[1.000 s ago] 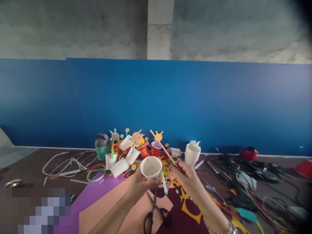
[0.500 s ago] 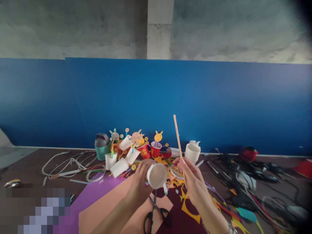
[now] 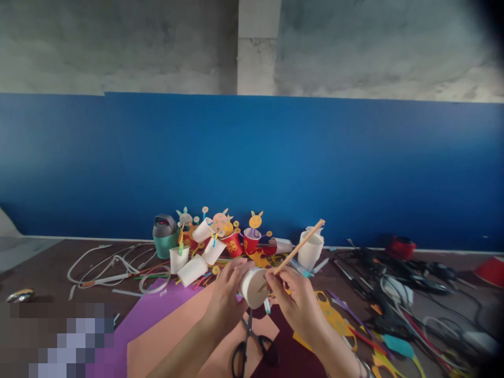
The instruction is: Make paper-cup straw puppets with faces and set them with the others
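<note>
My left hand (image 3: 228, 287) is wrapped round a white paper cup (image 3: 251, 289), whose round end is turned towards me. In my right hand (image 3: 293, 296) is a thin wooden chopstick (image 3: 301, 247), pinched near its lower part and slanting up to the right. Its lower tip reaches the cup's round end; whether it goes through the surface I cannot tell. Below the cup, black-handled scissors (image 3: 249, 336) lie on a peach paper sheet (image 3: 177, 325). A marker with a green tip (image 3: 268, 305) lies just under the cup.
Paper cups with animal faces (image 3: 252, 241) crowd the back. A stack of white cups (image 3: 310, 252) stands behind my right hand. Purple paper (image 3: 114, 336), yellow cut-out scraps (image 3: 331, 315) and a coiled white cable (image 3: 114, 262) lie around. Black cables (image 3: 429, 283) tangle at right.
My right hand has moved left to the cup, and the chopstick has tipped from nearly upright to a slant, its lower end now at the cup. My left hand still holds the cup.
</note>
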`<state>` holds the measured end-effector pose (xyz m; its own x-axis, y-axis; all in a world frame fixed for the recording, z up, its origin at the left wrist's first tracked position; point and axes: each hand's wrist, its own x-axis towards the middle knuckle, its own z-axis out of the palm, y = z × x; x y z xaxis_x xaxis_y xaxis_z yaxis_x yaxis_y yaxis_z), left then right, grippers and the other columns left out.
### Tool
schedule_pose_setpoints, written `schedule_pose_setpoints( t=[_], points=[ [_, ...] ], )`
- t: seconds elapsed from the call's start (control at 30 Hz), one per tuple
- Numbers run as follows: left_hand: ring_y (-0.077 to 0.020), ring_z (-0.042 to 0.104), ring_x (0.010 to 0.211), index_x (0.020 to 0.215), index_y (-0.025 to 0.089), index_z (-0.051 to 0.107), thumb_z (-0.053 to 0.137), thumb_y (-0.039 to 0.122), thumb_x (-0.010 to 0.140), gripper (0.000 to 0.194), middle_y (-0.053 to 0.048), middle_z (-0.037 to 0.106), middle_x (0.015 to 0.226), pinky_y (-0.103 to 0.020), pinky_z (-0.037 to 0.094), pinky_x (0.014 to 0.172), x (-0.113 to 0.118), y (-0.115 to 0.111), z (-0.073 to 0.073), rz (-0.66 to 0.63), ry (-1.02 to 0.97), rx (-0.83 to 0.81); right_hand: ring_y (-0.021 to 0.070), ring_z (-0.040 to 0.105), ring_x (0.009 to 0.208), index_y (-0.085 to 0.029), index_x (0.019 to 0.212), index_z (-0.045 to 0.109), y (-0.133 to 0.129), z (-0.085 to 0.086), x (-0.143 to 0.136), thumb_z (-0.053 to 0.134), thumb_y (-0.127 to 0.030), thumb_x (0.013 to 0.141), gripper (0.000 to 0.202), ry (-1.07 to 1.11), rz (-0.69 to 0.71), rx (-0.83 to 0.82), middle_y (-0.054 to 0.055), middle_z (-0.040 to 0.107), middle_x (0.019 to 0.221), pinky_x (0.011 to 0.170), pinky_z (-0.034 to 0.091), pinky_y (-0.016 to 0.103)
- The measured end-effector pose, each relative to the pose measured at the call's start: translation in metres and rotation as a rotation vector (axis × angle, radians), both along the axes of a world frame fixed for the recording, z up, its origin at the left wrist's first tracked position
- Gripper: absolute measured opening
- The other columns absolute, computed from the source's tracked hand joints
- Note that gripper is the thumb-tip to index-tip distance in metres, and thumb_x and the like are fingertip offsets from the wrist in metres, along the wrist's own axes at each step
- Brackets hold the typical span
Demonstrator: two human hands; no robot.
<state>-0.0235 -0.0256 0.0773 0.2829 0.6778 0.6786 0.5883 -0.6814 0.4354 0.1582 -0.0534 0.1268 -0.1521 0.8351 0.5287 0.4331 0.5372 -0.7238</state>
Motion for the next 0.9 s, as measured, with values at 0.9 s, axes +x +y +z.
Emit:
schedule_pose_setpoints(
  t=[0.9],
  points=[
    [-0.0277,0.048,0.116,0.125,0.027,0.046,0.060,0.008,0.073,0.057,-0.010,0.051,0.124,-0.045,0.040,0.095,0.0007,-0.0023,-0.0005,-0.030,0.104,-0.055,0.0132,0.054,0.058,-0.018,0.060,0.055,0.0015,-0.0068,0.0003,0.047,-0.023,0.091,0.032,-0.431,-0.072,0.004,0.002,0.061,0.062,0.056,0.032,0.025]
  ],
)
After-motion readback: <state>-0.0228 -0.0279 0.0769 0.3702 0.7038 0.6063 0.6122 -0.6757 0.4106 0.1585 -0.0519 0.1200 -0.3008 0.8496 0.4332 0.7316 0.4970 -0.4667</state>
